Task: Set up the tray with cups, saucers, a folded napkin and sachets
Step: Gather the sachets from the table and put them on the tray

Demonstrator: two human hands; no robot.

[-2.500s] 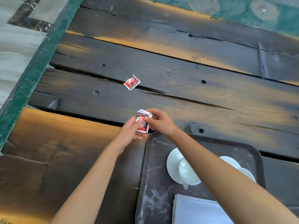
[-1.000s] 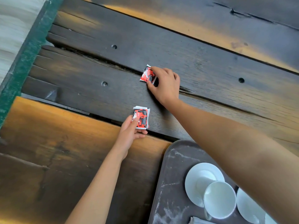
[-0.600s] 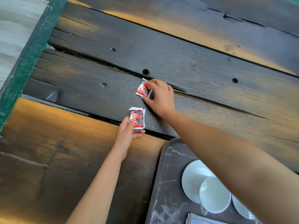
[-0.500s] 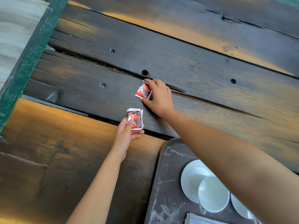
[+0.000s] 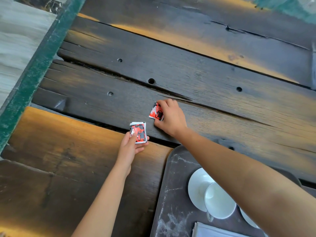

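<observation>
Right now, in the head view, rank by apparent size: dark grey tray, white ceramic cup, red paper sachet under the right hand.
1. dark grey tray, though cropped.
2. white ceramic cup.
3. red paper sachet, part-hidden by the right hand and farther from the camera.

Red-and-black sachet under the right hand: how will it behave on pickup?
Likely very light and thin: the small red-and-black sachet lies nearly flat on the dark wooden plank table, so the fingers of the right hand probably must pinch an edge. Flat, so it should not roll, though the plank crack beside it might snag it.
</observation>
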